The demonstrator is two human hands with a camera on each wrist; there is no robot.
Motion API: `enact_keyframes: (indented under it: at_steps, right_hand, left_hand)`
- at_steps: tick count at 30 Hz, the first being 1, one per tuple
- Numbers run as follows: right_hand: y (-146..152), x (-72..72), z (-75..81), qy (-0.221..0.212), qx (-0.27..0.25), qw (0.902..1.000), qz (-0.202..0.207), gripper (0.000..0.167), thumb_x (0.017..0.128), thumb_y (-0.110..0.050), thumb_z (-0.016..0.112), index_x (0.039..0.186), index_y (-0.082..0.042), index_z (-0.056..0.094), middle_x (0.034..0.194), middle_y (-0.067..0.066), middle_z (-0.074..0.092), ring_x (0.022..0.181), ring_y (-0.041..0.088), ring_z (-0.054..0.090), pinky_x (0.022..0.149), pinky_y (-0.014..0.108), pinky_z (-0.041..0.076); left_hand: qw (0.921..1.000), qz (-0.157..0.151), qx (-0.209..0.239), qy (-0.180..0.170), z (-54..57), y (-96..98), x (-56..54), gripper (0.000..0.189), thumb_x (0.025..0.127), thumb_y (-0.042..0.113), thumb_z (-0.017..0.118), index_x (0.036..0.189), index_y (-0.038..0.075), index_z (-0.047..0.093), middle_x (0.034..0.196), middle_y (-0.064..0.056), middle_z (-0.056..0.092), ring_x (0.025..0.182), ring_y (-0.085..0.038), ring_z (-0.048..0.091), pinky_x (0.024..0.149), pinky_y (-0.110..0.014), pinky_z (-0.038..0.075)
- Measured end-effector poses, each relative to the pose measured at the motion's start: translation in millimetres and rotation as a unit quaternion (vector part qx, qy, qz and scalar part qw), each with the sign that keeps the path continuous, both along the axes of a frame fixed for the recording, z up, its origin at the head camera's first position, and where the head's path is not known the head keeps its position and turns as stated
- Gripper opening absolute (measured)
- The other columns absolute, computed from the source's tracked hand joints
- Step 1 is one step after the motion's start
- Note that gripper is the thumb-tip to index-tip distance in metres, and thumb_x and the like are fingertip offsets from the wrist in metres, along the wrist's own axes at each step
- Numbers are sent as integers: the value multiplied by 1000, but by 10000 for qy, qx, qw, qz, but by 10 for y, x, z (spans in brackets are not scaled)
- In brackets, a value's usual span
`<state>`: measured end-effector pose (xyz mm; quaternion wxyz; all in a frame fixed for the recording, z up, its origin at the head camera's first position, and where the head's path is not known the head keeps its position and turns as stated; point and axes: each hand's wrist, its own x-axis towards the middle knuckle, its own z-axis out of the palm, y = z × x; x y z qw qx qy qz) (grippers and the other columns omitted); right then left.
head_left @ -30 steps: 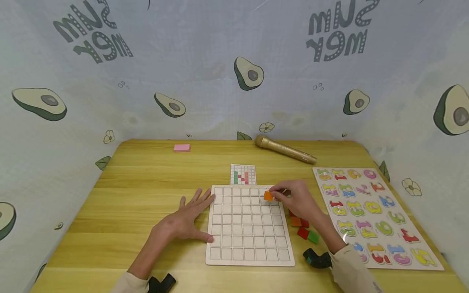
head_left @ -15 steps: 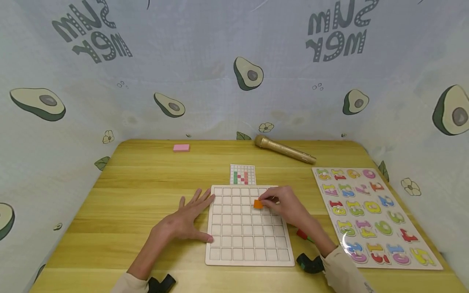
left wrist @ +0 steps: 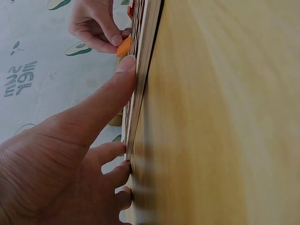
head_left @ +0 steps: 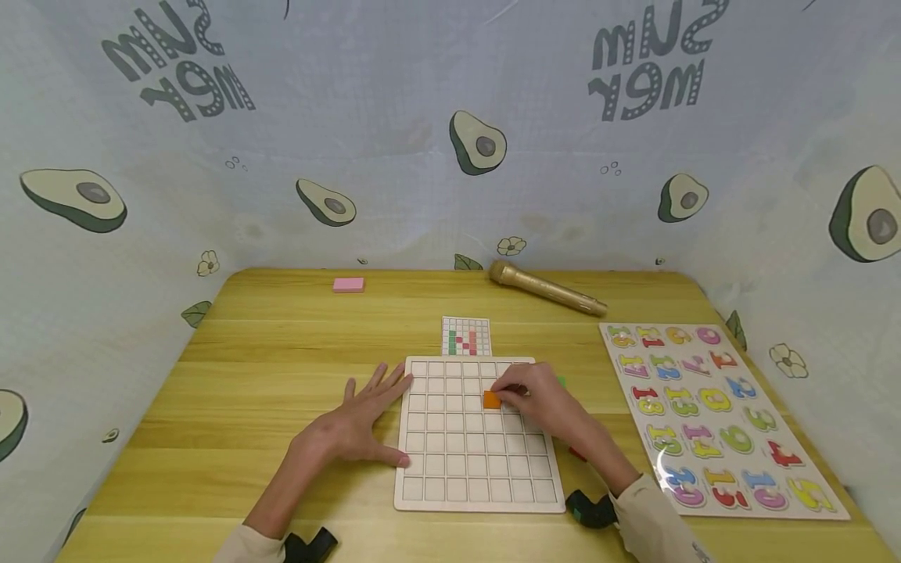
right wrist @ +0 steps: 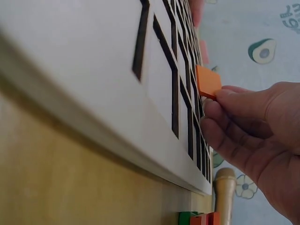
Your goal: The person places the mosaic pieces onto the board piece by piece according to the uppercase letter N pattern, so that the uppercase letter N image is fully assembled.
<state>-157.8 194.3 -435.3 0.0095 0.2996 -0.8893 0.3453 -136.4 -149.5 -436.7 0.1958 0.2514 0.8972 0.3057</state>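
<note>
The right grip (head_left: 540, 395) is clamped on an orange tile (head_left: 491, 400), thumb and fingertips pinching one side so that the rest juts out to the left of the grip. The tile is over the grid board (head_left: 457, 465), which lies beneath the grip; whether it touches the cells I cannot tell. To the left of that grip, at the board's far side edge, the left grip (head_left: 355, 426) has its fingers spread apart, the thumb and a fingertip against the board's rim, other fingertips on the bench (head_left: 281, 399). Beyond the right grip, at the board's back edge, lies a small card (head_left: 466, 336) printed with green, pink and red squares; farther beyond lies a gold microphone (head_left: 549, 289). A pink block (head_left: 348, 285) sits well beyond the left grip. A board of coloured numbers (head_left: 760, 457) lies to the right of the right grip. In the right wrist view, green (right wrist: 186, 218) and red tiles (right wrist: 205, 219) lie just beside the grid board, near the right grip and largely hidden by it in the head view.
</note>
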Motion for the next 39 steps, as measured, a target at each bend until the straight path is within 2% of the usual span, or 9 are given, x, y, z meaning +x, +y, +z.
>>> enact_keyframes:
  at_steps: [7, 17, 26, 30, 33, 39]
  right_hand:
    - [-21, 7, -25, 147, 152, 9997, 92, 12, 93, 3, 81, 99, -6, 85, 94, 3, 76, 84, 12, 70, 73, 26, 61]
    - [-53, 36, -21, 94, 413, 9991, 58, 14, 93, 3, 81, 104, -3, 87, 96, 1, 69, 86, 12, 66, 73, 25, 58]
    - [-44, 38, -14, 8, 315, 9994, 139, 14, 96, 2, 78, 108, -1, 86, 98, 1, 69, 86, 11, 64, 72, 24, 58]
    - [26, 2, 29, -207, 119, 9994, 249, 14, 100, -3, 76, 112, 0, 83, 100, 2, 73, 86, 10, 66, 74, 25, 60]
    - [136, -30, 98, -380, 44, 9990, 247, 17, 101, -7, 75, 115, 0, 82, 105, 4, 76, 91, 12, 70, 81, 29, 64]
    - [466, -31, 276, -666, 159, 9976, -123, 21, 102, -14, 75, 119, -1, 81, 111, 3, 79, 98, 17, 73, 88, 36, 65]
  left_hand:
    - [10000, 5, -1, 18, 11, -4, 3, 121, 81, 43, 96, 173, 10, 24, 182, -8, 8, 167, -37, -4, 127, -72, -11]
    - [10000, 4, -3, 19, 14, -17, 10, 122, 81, 43, 96, 173, 10, 24, 182, -8, 8, 167, -37, -5, 127, -72, -11]
    - [10000, 6, 24, 17, 14, -21, 27, 121, 81, 43, 96, 173, 10, 24, 182, -8, 8, 167, -38, -5, 127, -72, -11]
    - [10000, 15, 3, 33, 15, -25, 28, 121, 81, 43, 96, 173, 10, 24, 182, -9, 8, 167, -38, -5, 127, -72, -11]
    - [10000, 38, 8, 41, 16, -21, 31, 121, 81, 42, 96, 173, 10, 24, 182, -9, 8, 167, -37, -5, 128, -71, -11]
    - [10000, 1, 59, 19, 4, 13, 29, 122, 81, 43, 96, 173, 10, 23, 182, -9, 7, 167, -37, -6, 127, -71, -12]
